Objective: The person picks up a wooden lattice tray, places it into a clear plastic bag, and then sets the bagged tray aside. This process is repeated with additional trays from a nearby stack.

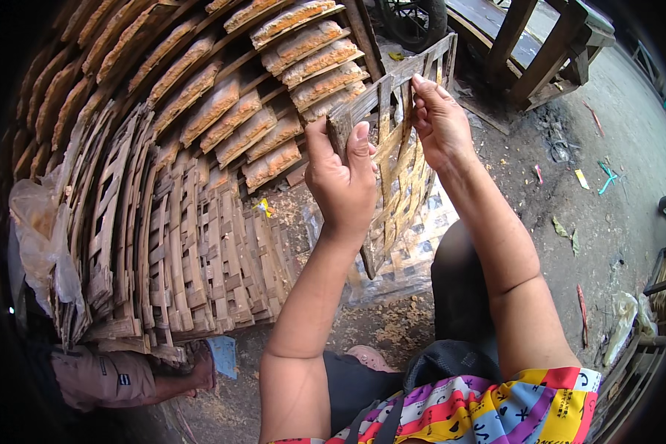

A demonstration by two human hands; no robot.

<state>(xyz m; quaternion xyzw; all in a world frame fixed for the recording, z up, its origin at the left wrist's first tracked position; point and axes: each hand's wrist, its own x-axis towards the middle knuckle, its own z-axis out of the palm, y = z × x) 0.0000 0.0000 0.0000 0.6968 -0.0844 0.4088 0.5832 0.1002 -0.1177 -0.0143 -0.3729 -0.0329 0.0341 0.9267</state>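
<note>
Upright in front of me is a woven bamboo rack [398,174], a lattice of flat strips with a wooden edge. Its left side is gripped by my left hand [340,181], thumb on one face and fingers folded around the edge. At its top my right hand [442,122] pinches the rim or a strip between thumb and fingers; which of the two I cannot tell. Below the rack, another pale woven panel [433,240] lies low on clear plastic, partly hidden by the rack and my knee.
Many similar empty racks [200,251] lean stacked on the left, a clear plastic bag [41,229] at their end. Behind rise tiers of orange-crusted slabs [281,133] on boards. Another person's leg [118,377] shows at lower left. A wooden bench [544,59] and a wheel [414,22] stand beyond.
</note>
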